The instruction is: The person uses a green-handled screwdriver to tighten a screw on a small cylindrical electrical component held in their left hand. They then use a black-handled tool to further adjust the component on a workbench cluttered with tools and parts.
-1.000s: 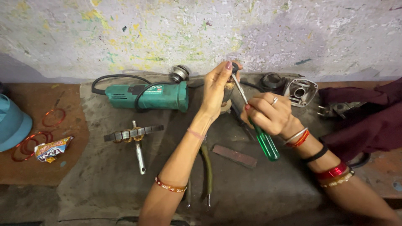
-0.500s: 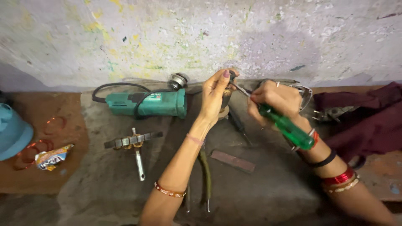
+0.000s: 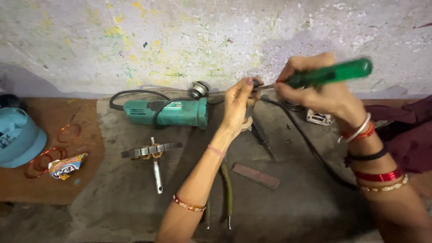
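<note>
Head view, far left first: one blue plastic container (image 3: pixel 18 137) sits at the edge of a brown mat (image 3: pixel 85 180), with a few loops of copper wire (image 3: pixel 67 132) and one crumpled wrapper (image 3: pixel 66 165) beside it. On the grey cloth (image 3: pixel 112 211) next lies one metal shaft with a toothed crosspiece (image 3: pixel 153 153), pointing toward me. Behind it is one teal angle grinder (image 3: pixel 168 111), lying lengthwise along the wall, its black cord looped over the body.

My left hand (image 3: pixel 238 105) comes up the middle, fingers pinched tight around a small round part (image 3: pixel 252 101) held up in front of the wall; my forearm covers part of the pliers (image 3: pixel 227 193) under it, whose two handles point toward me. Just right of those lies one flat reddish bar (image 3: pixel 255 175), slanted, and one dark thin tool (image 3: pixel 263 137) near my wrist.

My right hand (image 3: pixel 324 92) is closed firmly around one green-handled screwdriver (image 3: pixel 330 72). Its long axis runs almost level, handle out to the right and tipped slightly up, metal tip pointing left into the small part, between my two hands. A black cable (image 3: pixel 310 144) runs diagonally below that wrist, one grey metal housing (image 3: pixel 320 118) sits just behind it, and dark red fabric (image 3: pixel 405 135) fills the right edge.
</note>
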